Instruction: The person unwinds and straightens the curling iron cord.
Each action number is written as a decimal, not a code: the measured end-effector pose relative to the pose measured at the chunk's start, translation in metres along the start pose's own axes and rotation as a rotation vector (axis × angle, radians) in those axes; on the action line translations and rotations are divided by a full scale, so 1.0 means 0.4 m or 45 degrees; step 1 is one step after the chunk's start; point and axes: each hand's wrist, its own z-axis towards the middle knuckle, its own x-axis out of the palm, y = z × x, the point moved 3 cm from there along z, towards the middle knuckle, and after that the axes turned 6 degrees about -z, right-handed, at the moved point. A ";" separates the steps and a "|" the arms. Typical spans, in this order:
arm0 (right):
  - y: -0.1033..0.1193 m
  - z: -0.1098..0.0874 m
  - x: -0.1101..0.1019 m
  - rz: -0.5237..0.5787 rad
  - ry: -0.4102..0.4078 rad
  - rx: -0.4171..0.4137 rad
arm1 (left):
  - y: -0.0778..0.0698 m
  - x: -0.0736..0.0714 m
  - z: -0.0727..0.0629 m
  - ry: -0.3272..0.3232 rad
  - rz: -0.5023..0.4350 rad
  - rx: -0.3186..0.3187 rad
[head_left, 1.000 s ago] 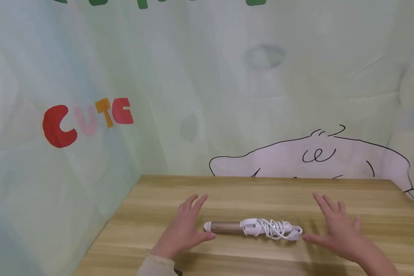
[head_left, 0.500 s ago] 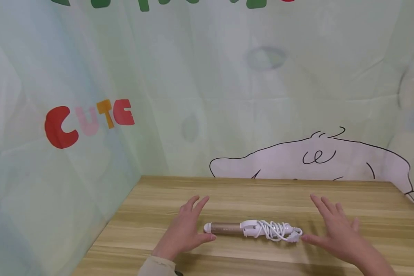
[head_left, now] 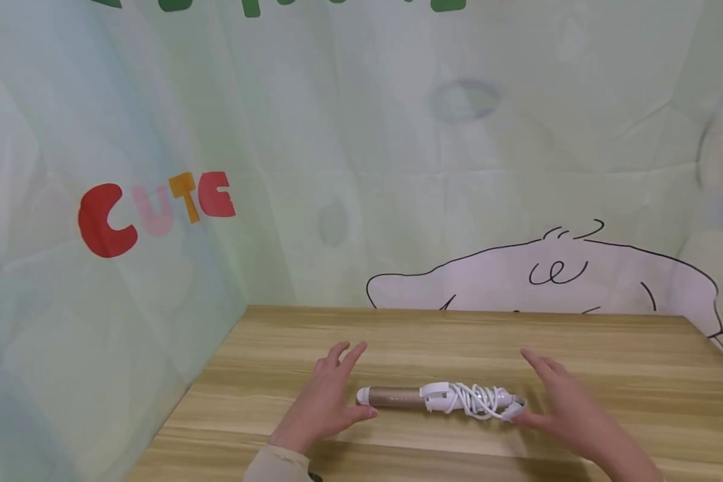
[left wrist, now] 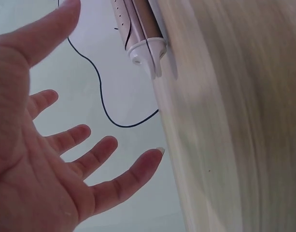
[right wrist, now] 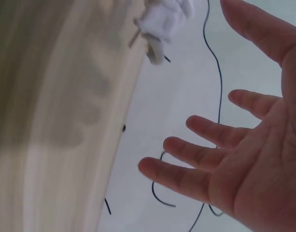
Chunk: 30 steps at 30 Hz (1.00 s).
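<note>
A curling iron (head_left: pixel 397 397) lies sideways on the wooden table, its bronze barrel to the left and white handle to the right. Its white cord (head_left: pixel 476 402) is wound around the handle, with the plug (head_left: pixel 514 410) at the right end. My left hand (head_left: pixel 322 402) is spread beside the barrel's white tip, holding nothing. In the left wrist view that tip (left wrist: pixel 147 50) shows beyond the outstretched fingers (left wrist: pixel 131 181). My right hand (head_left: pixel 569 408) is at the plug end, its thumb overlapping the plug in the head view. The right wrist view shows its fingers (right wrist: pixel 186 181) extended and apart from the plug.
The wooden table (head_left: pixel 458 338) reaches back to a pale green curtain (head_left: pixel 337 134) with printed letters (head_left: pixel 105 224) and a cartoon outline (head_left: pixel 554 274). Another stretch of curtain runs along the table's left edge.
My right hand has moved left toward the plug, its thumb now overlapping it. The left hand has stayed almost still, and the curling iron lies in the same place.
</note>
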 end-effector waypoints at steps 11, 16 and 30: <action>0.038 0.007 0.081 0.032 0.100 -0.038 | -0.003 0.017 0.003 0.048 -0.010 0.013; 0.043 0.004 0.099 0.033 0.110 -0.028 | -0.002 0.024 0.002 0.076 -0.007 0.006; 0.059 0.019 0.100 0.059 0.143 -0.014 | -0.008 0.024 -0.003 0.090 -0.004 0.005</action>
